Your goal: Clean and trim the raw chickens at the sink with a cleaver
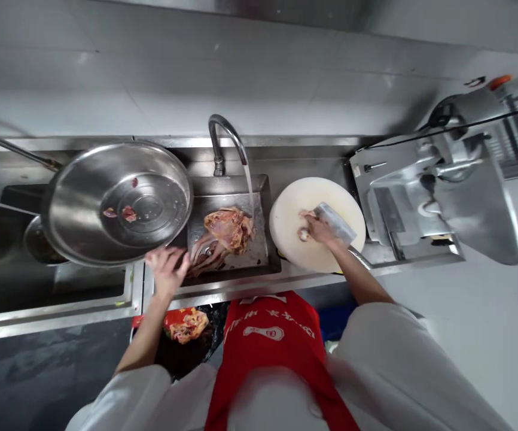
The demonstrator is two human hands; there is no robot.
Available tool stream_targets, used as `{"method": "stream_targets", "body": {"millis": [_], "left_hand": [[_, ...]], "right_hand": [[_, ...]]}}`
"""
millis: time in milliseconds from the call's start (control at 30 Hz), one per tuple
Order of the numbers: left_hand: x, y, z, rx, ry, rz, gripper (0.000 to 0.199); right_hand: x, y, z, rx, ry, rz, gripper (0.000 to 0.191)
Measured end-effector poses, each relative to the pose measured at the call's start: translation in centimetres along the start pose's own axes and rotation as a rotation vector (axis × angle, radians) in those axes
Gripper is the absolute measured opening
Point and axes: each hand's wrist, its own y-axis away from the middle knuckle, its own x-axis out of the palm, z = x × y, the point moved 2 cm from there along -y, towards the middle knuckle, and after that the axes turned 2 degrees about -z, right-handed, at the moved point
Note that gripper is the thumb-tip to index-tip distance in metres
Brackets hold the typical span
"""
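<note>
My right hand (pixel 320 228) is over the round white cutting board (pixel 295 254), its fingers closed around a small piece of meat (pixel 306 214). A small round piece with a pale centre (pixel 304 234) lies just below those fingertips. Flat on the board beside this hand rests a cleaver (pixel 336 222), its handle toward the lower right. My left hand (pixel 168 269) is at the front rim of a large steel bowl (pixel 79 179), fingers apart and empty; whether it touches the rim is unclear. Inside the bowl are three small meat pieces (pixel 128 213).
Water runs from the faucet (pixel 223 129) into the sink (pixel 263 194), onto raw poultry (pixel 227 230). A steel slicer (pixel 438 185) stands right of the board. Below the counter edge, a dark bin (pixel 182 357) holds yellowish scraps (pixel 188 325).
</note>
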Motion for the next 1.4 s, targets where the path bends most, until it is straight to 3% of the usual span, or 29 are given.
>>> {"method": "stream_targets", "body": {"millis": [167,267,367,433,500,567,667,767,1000,1167,1267,1400], "left_hand": [[8.5,0.7,-15.5,0.161,0.274,0.192,0.03],[12.9,-0.3,-24.5,0.156,0.47,0.185,0.028],[15.7,-2.3,-32.3,0.015,0.733,0.191,0.027],[17.1,-3.4,-36.7,-0.149,0.944,0.335,0.035],[18.1,-4.1,-40.4,-0.299,1.139,0.541,0.054],[18.6,-4.3,-43.0,-0.379,1.27,0.714,0.068],[18.7,-4.2,-44.9,-0.395,1.342,0.894,0.067],[18.6,-4.1,-45.3,-0.373,1.325,0.994,0.062],[18.2,-4.2,-43.1,-0.348,1.102,0.928,0.047],[18.0,-5.4,-42.1,-0.319,1.095,0.708,0.043],[18.8,-6.9,-42.4,-0.361,1.035,0.619,0.039],[19.6,-8.8,-41.8,-0.496,0.773,0.505,0.04]], "right_hand": [[1.0,-0.9,-2.6,0.053,-0.107,-0.124,0.04],[0.7,-1.8,-4.7,0.057,-0.463,-0.196,0.025],[0.6,-1.3,-7.5,-0.105,-1.131,-0.015,0.015],[0.1,-0.3,-9.1,-0.258,-1.506,0.175,0.02],[-0.8,1.0,-10.5,-0.384,-1.677,0.321,0.024],[-1.8,2.2,-11.6,-0.478,-1.679,0.436,0.026],[-2.9,3.5,-12.8,-0.58,-1.556,0.48,0.035],[-2.9,3.9,-13.4,-0.608,-1.467,0.416,0.047],[-0.5,2.6,-11.8,-0.428,-1.546,0.198,0.047],[-0.4,0.9,-10.6,-0.418,-1.468,0.13,0.046],[0.1,1.5,-12.2,-0.292,-1.136,-0.014,0.035],[2.8,6.4,-15.9,-0.082,-0.413,-0.133,0.045]]}}
